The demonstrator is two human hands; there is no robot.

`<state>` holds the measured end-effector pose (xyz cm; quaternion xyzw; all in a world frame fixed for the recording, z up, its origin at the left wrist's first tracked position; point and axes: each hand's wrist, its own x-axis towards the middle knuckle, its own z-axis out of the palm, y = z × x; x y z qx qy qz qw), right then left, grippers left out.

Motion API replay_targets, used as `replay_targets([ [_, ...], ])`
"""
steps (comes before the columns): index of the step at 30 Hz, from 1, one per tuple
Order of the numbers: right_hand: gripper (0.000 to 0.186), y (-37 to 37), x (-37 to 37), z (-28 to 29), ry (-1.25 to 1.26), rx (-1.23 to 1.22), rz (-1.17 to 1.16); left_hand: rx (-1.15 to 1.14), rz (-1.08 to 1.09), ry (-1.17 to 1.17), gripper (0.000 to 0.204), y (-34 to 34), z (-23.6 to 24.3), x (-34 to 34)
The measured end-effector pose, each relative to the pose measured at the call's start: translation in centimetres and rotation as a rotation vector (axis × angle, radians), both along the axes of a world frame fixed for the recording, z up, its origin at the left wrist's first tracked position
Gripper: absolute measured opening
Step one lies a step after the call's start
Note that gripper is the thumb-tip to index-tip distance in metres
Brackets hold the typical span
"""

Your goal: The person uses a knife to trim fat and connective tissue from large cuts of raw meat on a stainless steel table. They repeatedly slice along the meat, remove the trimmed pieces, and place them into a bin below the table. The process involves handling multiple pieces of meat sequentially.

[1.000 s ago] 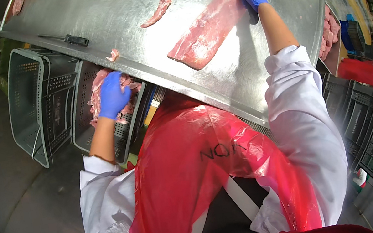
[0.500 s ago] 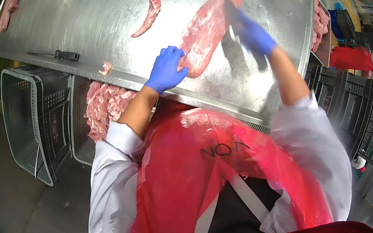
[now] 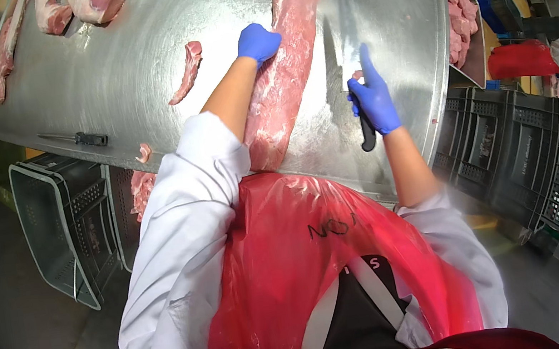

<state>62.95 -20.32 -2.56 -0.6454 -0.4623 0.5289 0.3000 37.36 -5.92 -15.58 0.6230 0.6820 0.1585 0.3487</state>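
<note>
A long pink meat loin (image 3: 283,65) lies lengthwise on the steel table, its near end by my red apron. My blue-gloved left hand (image 3: 258,44) is closed against the loin's left edge, toward its far half; the fingertips are partly hidden. To the right of the loin, my gloved right hand (image 3: 376,102) grips the black handle of a knife (image 3: 349,41), with the index finger stretched along it. The blade points away from me, apart from the loin. A small scrap of meat (image 3: 357,75) shows at the base of the blade.
A thin meat strip (image 3: 188,72) lies left of the loin. A second knife (image 3: 79,138) rests by the front edge of the steel table (image 3: 395,27). Larger cuts (image 3: 98,1) lie far left. Dark crates (image 3: 56,229) stand at left; a bin of meat pieces (image 3: 462,21) is at right.
My left hand has moved up along the loin, which now lies more upright in view. The knife has come away from the loin's far end to its right side.
</note>
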Motion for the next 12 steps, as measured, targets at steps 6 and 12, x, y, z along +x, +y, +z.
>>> replay_targets([
  [6, 0.077, 8.2, -5.0, -4.9, -0.146, 0.041, 0.290, 0.068, 0.154, -0.321, 0.024, -2.1, 1.7, 0.2],
  [12, 0.074, 8.6, -4.4, -1.7, -0.315, -0.108, 0.687, 0.085, 0.241, -0.396, 0.020, -1.9, 0.7, -0.7],
])
